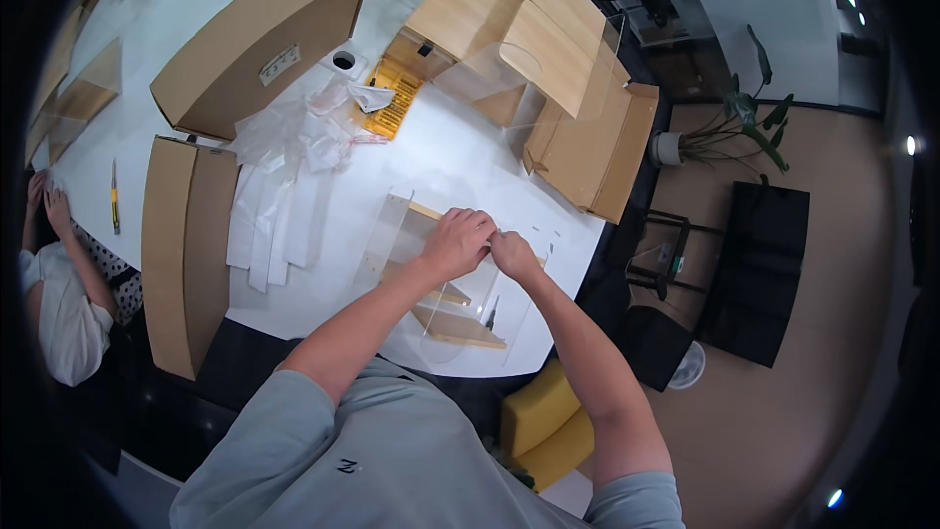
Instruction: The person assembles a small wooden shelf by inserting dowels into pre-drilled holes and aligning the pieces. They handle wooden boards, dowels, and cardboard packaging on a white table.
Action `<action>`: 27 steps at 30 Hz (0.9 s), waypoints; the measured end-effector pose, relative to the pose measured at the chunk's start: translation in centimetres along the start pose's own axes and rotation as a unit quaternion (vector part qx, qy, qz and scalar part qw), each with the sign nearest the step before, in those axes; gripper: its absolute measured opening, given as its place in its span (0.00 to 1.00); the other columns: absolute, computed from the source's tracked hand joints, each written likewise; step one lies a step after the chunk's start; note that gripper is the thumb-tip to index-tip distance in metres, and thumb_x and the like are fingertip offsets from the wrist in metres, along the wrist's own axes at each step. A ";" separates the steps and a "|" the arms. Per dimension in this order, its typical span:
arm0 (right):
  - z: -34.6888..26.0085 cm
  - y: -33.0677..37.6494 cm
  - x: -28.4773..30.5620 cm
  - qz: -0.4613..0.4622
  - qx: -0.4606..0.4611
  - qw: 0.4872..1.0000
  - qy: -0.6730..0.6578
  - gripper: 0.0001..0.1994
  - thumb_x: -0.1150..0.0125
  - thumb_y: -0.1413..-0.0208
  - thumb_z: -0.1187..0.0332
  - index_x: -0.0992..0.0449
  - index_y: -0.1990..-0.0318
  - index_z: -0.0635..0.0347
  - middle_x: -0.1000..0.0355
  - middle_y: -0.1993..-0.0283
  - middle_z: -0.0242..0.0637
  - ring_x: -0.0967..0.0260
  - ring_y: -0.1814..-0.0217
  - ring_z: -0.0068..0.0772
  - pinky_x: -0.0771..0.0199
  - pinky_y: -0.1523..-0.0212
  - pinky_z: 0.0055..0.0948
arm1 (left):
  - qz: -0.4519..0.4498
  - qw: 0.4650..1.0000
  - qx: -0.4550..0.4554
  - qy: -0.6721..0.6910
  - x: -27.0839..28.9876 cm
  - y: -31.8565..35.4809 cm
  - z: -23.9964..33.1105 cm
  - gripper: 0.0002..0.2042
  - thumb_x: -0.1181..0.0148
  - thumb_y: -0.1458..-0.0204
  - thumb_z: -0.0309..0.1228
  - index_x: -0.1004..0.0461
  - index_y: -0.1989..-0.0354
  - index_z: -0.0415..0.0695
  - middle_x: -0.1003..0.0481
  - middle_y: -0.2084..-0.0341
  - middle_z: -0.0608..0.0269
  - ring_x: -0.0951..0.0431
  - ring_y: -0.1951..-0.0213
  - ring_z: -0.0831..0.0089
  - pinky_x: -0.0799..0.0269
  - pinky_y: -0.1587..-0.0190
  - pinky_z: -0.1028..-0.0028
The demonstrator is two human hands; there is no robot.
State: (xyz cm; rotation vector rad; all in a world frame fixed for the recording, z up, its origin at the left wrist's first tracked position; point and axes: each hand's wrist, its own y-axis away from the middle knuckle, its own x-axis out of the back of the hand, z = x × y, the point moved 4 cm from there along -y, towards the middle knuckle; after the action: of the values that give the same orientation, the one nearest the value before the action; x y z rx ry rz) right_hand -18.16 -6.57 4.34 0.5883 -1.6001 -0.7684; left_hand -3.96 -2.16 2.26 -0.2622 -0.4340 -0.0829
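Observation:
My left hand (458,244) and my right hand (515,257) meet over the table, fingers closed and nearly touching. What they pinch is hidden between the fingers. Below them is a partly built frame of clear plastic panels (388,225) joined with light wooden strips (458,329). One more wooden strip (423,211) shows just past my left hand. A small dark pointed tool (492,313) lies within the frame, nearer to me; its exact kind is unclear.
On the white table (431,162) lie crumpled plastic bags (308,127), white foam strips (274,225) and a yellow packet (394,98). Cardboard boxes (186,245) flank the left. A wooden shelf unit (558,44) and open carton (597,157) stand beyond. A person's hands (54,201) rest near a utility knife (115,198).

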 end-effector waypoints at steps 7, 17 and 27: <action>-1.0 2.0 1.4 -0.009 -0.025 0.992 0.121 0.31 0.62 0.34 0.44 0.26 0.45 0.65 0.23 0.49 0.60 0.25 0.45 0.60 0.27 0.45 0.51 | 0.003 1.000 0.003 -0.011 -1.3 -0.8 -0.6 0.07 0.32 0.58 0.24 0.20 0.69 0.48 0.21 0.68 0.70 0.24 0.55 0.68 0.33 0.51 0.65; -5.6 7.6 5.8 0.151 0.352 0.845 0.373 0.17 0.40 0.43 0.60 0.27 0.50 0.59 0.27 0.44 0.45 0.30 0.39 0.47 0.27 0.45 0.43 | -0.005 0.999 -0.013 -0.031 -1.7 -1.7 -1.3 0.02 0.33 0.54 0.28 0.20 0.72 0.47 0.21 0.68 0.67 0.24 0.57 0.65 0.29 0.54 0.64; -5.4 5.4 7.9 0.097 0.592 0.617 0.510 0.07 0.42 0.42 0.67 0.21 0.60 0.54 0.30 0.46 0.34 0.36 0.40 0.38 0.35 0.38 0.43 | -0.187 0.974 0.115 0.059 -0.5 -4.1 -1.4 0.11 0.32 0.50 0.31 0.23 0.63 0.41 0.21 0.62 0.56 0.22 0.54 0.54 0.23 0.55 0.59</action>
State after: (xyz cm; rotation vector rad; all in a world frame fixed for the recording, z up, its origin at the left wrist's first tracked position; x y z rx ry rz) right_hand -13.90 -9.72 13.93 1.4131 -0.7939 0.9038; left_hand -4.42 -6.50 1.83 0.0565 -0.3664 -0.4132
